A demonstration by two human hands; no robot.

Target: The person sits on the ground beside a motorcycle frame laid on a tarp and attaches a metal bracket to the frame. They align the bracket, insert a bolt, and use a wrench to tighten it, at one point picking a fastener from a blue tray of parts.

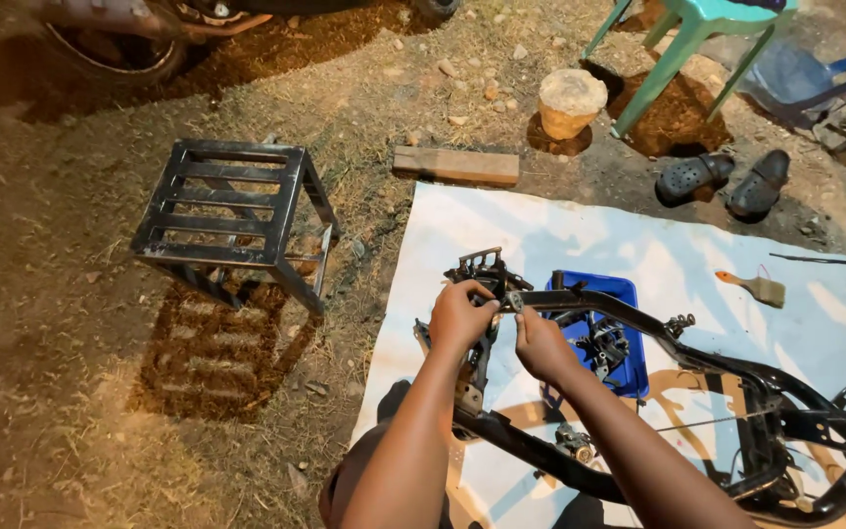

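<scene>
Ground: bare dirt with dry grass is being lit from the side, and a white sheet (501,230) is being used as the work surface under both hands.
Frame: a black motorcycle frame (638,318) is lying on the sheet, stretching from the hands off to the right.
Left hand (459,315): fingers are being curled closed around the frame's front end, gripping it.
Right hand (543,345): fingertips are being pinched on a small metal fitting (515,301) at the frame's top tube, just beside the left hand.
Blue tray (611,290): parts are being kept in it, just behind the right hand.
Metal stand (232,217): it is standing on the dirt, well left of the hands.
Brush (756,287): it is lying on the sheet, far right.
</scene>
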